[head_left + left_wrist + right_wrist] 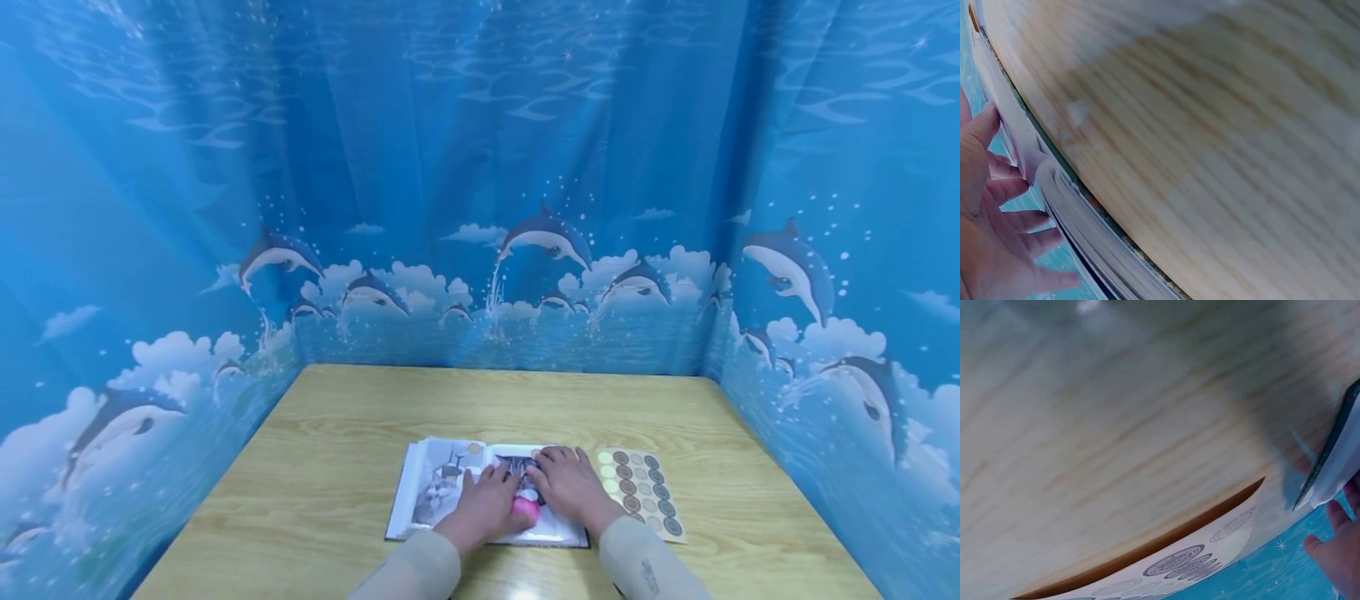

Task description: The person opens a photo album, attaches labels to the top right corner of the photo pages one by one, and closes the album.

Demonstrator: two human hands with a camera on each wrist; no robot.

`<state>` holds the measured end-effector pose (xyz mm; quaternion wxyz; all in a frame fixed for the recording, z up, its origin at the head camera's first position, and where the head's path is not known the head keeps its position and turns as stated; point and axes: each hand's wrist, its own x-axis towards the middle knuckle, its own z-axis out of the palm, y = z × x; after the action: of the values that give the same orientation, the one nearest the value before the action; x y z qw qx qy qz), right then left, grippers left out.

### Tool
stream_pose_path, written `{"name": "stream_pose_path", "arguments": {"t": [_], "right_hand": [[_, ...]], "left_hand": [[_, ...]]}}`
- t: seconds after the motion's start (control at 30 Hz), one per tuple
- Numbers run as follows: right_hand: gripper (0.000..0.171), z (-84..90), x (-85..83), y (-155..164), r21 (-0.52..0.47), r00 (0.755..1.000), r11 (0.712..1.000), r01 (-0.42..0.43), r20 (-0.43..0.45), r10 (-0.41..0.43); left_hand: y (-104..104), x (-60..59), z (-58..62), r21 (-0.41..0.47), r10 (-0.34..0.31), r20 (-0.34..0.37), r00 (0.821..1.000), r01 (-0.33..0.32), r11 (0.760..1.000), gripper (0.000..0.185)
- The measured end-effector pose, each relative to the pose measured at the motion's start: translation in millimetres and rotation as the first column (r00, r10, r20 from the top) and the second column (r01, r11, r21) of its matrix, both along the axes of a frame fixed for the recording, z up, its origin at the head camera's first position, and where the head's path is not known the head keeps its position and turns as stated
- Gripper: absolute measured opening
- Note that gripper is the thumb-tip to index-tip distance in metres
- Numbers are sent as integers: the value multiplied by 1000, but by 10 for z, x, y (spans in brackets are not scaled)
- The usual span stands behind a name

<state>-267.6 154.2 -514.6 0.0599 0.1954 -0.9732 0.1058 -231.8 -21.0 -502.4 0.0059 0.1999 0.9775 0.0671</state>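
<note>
An open photo album (510,533) with glossy picture pages lies on the table. My left hand (486,504) rests on its right page near the fold, fingers pointing away from me. In the left wrist view the left hand (997,206) has its fingers spread beside the thick stack of pages (1097,231). Flat on the same page, toward its right side, lies my right hand (572,483). The right wrist view catches only part of the right hand (1338,544) by the album's corner (1335,447). A pink patch (527,510) shows on the page between the hands.
A sheet of round stickers (642,492), in rows of cream, brown and grey, lies just right of the album; its near edge curls up in the right wrist view. The wooden table (337,467) is bordered by blue dolphin-print curtains (420,167) at the back and both sides.
</note>
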Motion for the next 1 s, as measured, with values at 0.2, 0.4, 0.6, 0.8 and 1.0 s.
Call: {"name": "stream_pose_path", "arguments": {"t": [0.2, 0.4, 0.6, 0.8, 1.0], "right_hand": [[49, 8, -4, 11, -15, 1000, 1000, 1, 29, 0], [43, -17, -13, 46, -47, 1000, 999, -23, -10, 22], [40, 5, -11, 87, -70, 999, 997, -25, -26, 24], [37, 71, 26, 169, -88, 1000, 996, 15, -5, -16], [32, 104, 66, 236, -158, 998, 985, 64, 11, -63]], "left_hand": [[-3, 9, -44, -23, -28, -82, 996, 27, 999, 75], [-3, 35, -33, -17, -44, -97, 994, 42, 999, 71], [-9, 60, -16, -18, -45, -87, 995, 43, 999, 69], [-10, 85, -13, -23, -47, -118, 992, 45, 999, 65], [-4, 119, 13, -32, -46, -104, 994, 43, 999, 63]]}}
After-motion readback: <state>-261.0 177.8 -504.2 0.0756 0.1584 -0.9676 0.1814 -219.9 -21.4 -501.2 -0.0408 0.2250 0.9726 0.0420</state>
